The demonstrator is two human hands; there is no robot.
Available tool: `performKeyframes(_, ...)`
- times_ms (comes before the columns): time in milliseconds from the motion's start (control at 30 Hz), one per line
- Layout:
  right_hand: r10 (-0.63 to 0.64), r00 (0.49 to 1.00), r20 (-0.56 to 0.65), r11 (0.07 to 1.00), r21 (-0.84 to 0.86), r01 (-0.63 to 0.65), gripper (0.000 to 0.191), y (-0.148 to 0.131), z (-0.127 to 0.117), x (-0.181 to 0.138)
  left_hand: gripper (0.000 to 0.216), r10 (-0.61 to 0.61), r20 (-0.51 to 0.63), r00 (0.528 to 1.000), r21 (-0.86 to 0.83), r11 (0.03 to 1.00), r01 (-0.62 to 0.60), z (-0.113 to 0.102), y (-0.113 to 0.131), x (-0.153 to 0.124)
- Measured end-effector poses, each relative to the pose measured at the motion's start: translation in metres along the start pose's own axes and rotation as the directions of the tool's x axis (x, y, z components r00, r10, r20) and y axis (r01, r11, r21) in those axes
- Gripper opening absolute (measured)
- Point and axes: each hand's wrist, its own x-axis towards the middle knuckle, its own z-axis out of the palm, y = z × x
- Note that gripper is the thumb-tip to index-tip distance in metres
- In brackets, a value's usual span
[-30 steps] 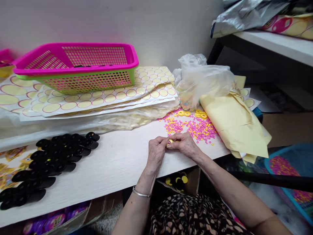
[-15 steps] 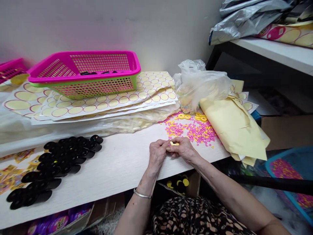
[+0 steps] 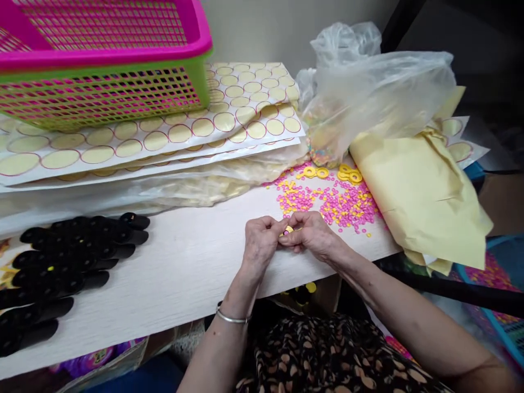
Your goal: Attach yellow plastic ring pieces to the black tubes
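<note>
My left hand (image 3: pixel 262 240) and my right hand (image 3: pixel 313 234) meet above the front part of the white table (image 3: pixel 188 251). Both are closed, pinching a small yellow ring-shaped piece (image 3: pixel 289 229) between the fingertips. A spot of pink shows at the piece, but most of it is hidden by my fingers. Just beyond my hands, pink and yellow beads (image 3: pixel 347 204) lie scattered. Behind these beads rest several yellow double-ring pieces (image 3: pixel 316 172).
Rows of glossy black pieces (image 3: pixel 82 245) lie at left. A pink and green basket (image 3: pixel 123 93) stands on circle-printed sheets (image 3: pixel 254 117). A clear plastic bag (image 3: pixel 368 87) and folded yellow paper (image 3: pixel 426 196) lie at right. Beyond the table's edge is a blue basket (image 3: pixel 501 338).
The camera view has moved closer and shifted, so the basket and black pieces sit further left. My hands stay together on the yellow piece, with its ring now showing more clearly.
</note>
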Motion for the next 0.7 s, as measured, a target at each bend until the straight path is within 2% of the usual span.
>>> performKeyframes(133, -0.023, 1.0, 0.003, 0.999, -0.029, 0.023, 0.032, 0.008, -0.001, -0.002, 0.037, 0.032, -0.012, 0.999, 0.048, 0.998, -0.032, -0.001, -0.007, 0.001)
performKeyframes(300, 0.005, 0.996, 0.091, 0.999, 0.041, -0.009, 0.037, 0.015, -0.008, -0.004, 0.039, 0.067, 0.007, 0.998, 0.054, 0.996, -0.067, -0.003, -0.01, 0.0)
performKeyframes(533, -0.003, 1.0, -0.028, 0.999, 0.032, 0.004, 0.035, 0.017, 0.002, -0.004, 0.044, 0.095, -0.003, 0.996, 0.083, 0.992, -0.094, -0.003, -0.012, -0.011)
performKeyframes(700, -0.063, 0.993, -0.098, 0.998, -0.021, 0.061, 0.032, 0.024, 0.006, -0.001, 0.033, 0.218, -0.082, 0.973, 0.186, 0.962, -0.2, 0.004, -0.024, -0.012)
